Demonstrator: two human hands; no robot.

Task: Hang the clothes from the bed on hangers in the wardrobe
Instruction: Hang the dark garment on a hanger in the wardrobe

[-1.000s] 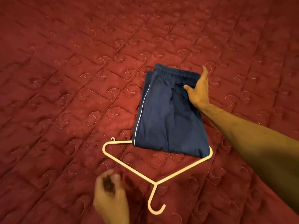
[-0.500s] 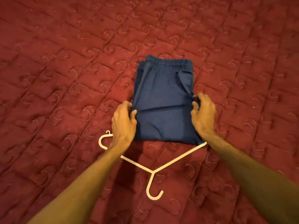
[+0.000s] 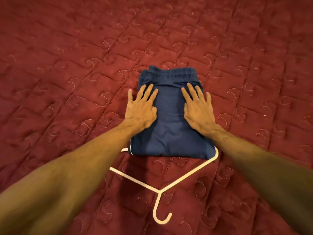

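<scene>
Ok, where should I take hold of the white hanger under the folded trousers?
Grip the hanger at its neck beside the hook, from the near side. Neck and hook lie bare on the bedspread, pointing at you; its bar is buried under the trousers, which the left hand and right hand press flat.

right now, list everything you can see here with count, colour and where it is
bedspread: 1, dark red, quilted with swirl stitching, fills the whole view
folded trousers: 1, navy blue with a white side stripe, middle of the bedspread, elastic waistband at the far end
hanger: 1, white, flat on the bedspread on the near side of the trousers, its far part hidden under their near edge, hook pointing towards the person
left hand: 1, bare, flat with fingers spread on the left side of the trousers
right hand: 1, bare, flat with fingers spread on the right side of the trousers
</scene>
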